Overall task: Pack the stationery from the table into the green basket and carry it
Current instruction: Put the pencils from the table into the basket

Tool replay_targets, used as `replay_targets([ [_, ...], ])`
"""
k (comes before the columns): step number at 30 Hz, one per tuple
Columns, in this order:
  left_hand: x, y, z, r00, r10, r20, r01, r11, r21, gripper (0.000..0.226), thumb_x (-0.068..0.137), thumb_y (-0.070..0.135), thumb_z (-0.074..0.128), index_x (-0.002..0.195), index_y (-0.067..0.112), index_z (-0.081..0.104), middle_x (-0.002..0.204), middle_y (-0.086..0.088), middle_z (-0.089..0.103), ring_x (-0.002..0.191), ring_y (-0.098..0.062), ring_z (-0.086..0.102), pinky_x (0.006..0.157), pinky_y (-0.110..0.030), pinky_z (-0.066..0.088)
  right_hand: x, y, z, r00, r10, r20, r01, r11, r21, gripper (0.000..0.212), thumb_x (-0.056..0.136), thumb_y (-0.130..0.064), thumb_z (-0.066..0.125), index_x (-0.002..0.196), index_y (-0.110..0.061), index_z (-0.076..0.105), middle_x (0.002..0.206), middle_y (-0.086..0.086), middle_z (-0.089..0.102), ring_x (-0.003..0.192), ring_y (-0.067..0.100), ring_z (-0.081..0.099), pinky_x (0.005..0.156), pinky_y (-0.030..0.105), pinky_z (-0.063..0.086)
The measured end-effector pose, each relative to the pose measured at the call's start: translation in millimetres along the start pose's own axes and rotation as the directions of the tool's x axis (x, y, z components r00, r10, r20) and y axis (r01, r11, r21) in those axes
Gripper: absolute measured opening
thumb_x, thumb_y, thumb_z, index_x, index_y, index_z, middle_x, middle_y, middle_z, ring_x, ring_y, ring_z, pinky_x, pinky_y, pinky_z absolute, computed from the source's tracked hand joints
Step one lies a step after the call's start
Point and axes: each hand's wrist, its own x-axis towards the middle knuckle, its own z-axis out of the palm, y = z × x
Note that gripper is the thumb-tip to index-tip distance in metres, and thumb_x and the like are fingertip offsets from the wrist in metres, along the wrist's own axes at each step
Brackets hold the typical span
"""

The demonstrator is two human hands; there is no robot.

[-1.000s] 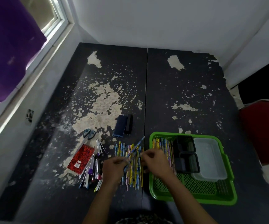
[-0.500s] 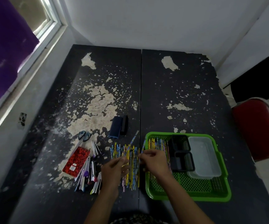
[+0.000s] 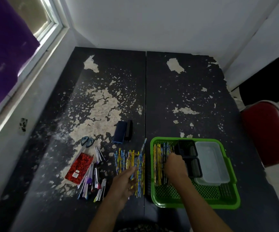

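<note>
The green basket [image 3: 230, 200] sits on the dark table at the front right. A bundle of patterned pencils [image 3: 158, 162] lies along the basket's left side. My right hand [image 3: 175, 166] is inside the basket over that bundle, fingers curled down on a pencil. Left of the basket, a row of loose pencils [image 3: 126, 160] lies on the table. My left hand [image 3: 124, 183] rests on the row's near end and pinches one blue pencil [image 3: 143, 147] that slants up to the right.
In the basket are two black trays [image 3: 188, 149] and a clear plastic box [image 3: 210, 163]. On the table lie a blue and black block [image 3: 121, 132], scissors [image 3: 87, 142], a red notebook [image 3: 79, 166] and several pens [image 3: 93, 181]. A red chair [image 3: 269, 131] stands at right.
My right hand has moved right, from the loose pencil row into the basket. My left hand stays on the row with its slanted pencil.
</note>
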Motion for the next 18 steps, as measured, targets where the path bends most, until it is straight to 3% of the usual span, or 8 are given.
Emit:
replay_targets([
  [2, -4, 0, 5, 0.999, 0.007, 0.032, -0.008, 0.999, 0.036, 0.017, 0.091, 0.033, 0.07, 0.099, 0.024, 0.082, 0.113, 0.001, 0.071, 0.098, -0.022, 0.064, 0.077, -0.037, 0.051, 0, 2, -2, 0.999, -0.004, -0.054, 0.009, 0.996, 0.09, 0.015, 0.1, -0.013, 0.051, 0.094, -0.004, 0.061, 0.097, 0.018, 0.068, 0.085, 0.033, 0.067, 0.07, 0.039, 0.056],
  [5, -9, -2, 15, 0.997, 0.033, 0.071, -0.039, 0.995, 0.088, 0.013, 0.093, 0.031, 0.07, 0.096, 0.027, 0.082, 0.111, 0.007, 0.074, 0.097, -0.022, 0.065, 0.077, -0.035, 0.052, -11, -4, -6, 0.995, -0.073, -0.075, 0.097, 0.907, 0.41, 0.036, 0.098, -0.04, 0.06, 0.074, -0.014, 0.066, 0.067, 0.004, 0.068, 0.06, 0.018, 0.066, 0.06, 0.037, 0.058],
  [7, -10, -5, 22, 0.994, 0.053, 0.093, -0.066, 0.987, 0.144, 0.014, 0.094, 0.031, 0.07, 0.1, 0.025, 0.081, 0.109, 0.006, 0.076, 0.094, -0.019, 0.067, 0.077, -0.033, 0.053, -20, -15, -10, 0.994, -0.106, -0.013, 0.094, 0.809, 0.58, 0.029, 0.09, -0.046, 0.07, 0.081, -0.018, 0.069, 0.07, 0.0, 0.072, 0.064, 0.012, 0.07, 0.063, 0.033, 0.059],
  [9, -11, -8, 32, 0.992, 0.089, 0.085, -0.104, 0.975, 0.196, 0.015, 0.093, 0.03, 0.071, 0.103, 0.022, 0.079, 0.104, 0.002, 0.077, 0.085, -0.015, 0.068, 0.068, -0.027, 0.053, -23, -22, -8, 0.992, -0.125, 0.028, 0.078, 0.757, 0.648, 0.025, 0.083, -0.035, 0.08, 0.097, -0.019, 0.067, 0.074, 0.003, 0.072, 0.065, 0.013, 0.069, 0.059, 0.024, 0.056],
  [11, -8, -12, 40, 0.986, 0.151, 0.064, -0.162, 0.954, 0.252, 0.013, 0.094, 0.027, 0.071, 0.102, 0.021, 0.078, 0.098, 0.003, 0.078, 0.079, -0.012, 0.068, 0.059, -0.022, 0.051, -21, -23, -3, 0.995, -0.095, 0.012, 0.064, 0.749, 0.659, 0.032, 0.082, -0.022, 0.083, 0.104, -0.005, 0.068, 0.074, 0.01, 0.072, 0.062, 0.014, 0.066, 0.056, 0.02, 0.051],
  [13, -3, -17, 41, 0.968, 0.247, 0.043, -0.248, 0.917, 0.312, 0.008, 0.094, 0.025, 0.071, 0.097, 0.024, 0.078, 0.093, 0.006, 0.078, 0.08, -0.01, 0.07, 0.06, -0.022, 0.051, -17, -17, -1, 0.999, -0.028, -0.032, 0.042, 0.766, 0.641, 0.036, 0.082, -0.019, 0.083, 0.106, 0.003, 0.069, 0.082, 0.016, 0.074, 0.072, 0.023, 0.071, 0.066, 0.033, 0.059],
  [15, 6, -21, 29, 0.923, 0.385, -0.024, -0.342, 0.845, 0.411, 0.007, 0.093, 0.025, 0.071, 0.093, 0.027, 0.077, 0.091, 0.009, 0.076, 0.085, -0.005, 0.069, 0.07, -0.019, 0.051, -8, -7, 2, 0.998, 0.027, -0.052, 0.007, 0.825, 0.565, 0.037, 0.083, -0.021, 0.082, 0.109, 0.003, 0.069, 0.092, 0.017, 0.074, 0.081, 0.028, 0.072, 0.074, 0.041, 0.061],
  [18, 19, -24, -6, 0.839, 0.518, -0.168, -0.321, 0.72, 0.615, 0.004, 0.094, 0.022, 0.068, 0.096, 0.025, 0.072, 0.095, 0.012, 0.071, 0.087, 0.0, 0.064, 0.07, -0.016, 0.045, 3, 8, 8, 1.0, 0.004, -0.026, 0.004, 0.951, 0.31, 0.025, 0.088, -0.024, 0.078, 0.1, -0.004, 0.067, 0.092, 0.015, 0.071, 0.081, 0.028, 0.07, 0.072, 0.038, 0.06],
])
